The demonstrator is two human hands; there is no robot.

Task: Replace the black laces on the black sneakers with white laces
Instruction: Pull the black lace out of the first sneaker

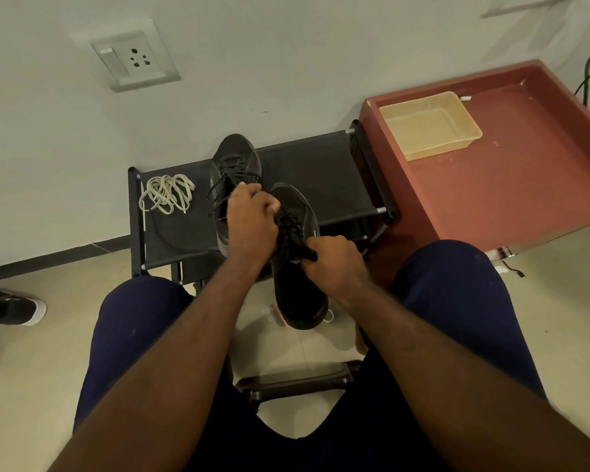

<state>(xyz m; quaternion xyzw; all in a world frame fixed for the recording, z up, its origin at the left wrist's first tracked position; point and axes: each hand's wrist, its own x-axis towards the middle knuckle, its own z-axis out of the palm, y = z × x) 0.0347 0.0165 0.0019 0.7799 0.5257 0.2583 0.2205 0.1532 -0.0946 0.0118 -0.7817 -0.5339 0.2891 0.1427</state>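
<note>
Sneaker (298, 294) sits between left hand (251, 221) and right hand (334, 264), both gripping black laces (288, 229).

Near sneaker (300, 294) upper eyelets hidden under left hand (251, 221); floor shoe (11, 306) cut by left edge

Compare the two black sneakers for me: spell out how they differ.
The far sneaker lies on the rack; the near sneaker juts past its front edge. The left hand grips the near sneaker and the right hand pinches its black lace; the far sneaker's laces lie loose. Both are black, still black-laced.
</note>
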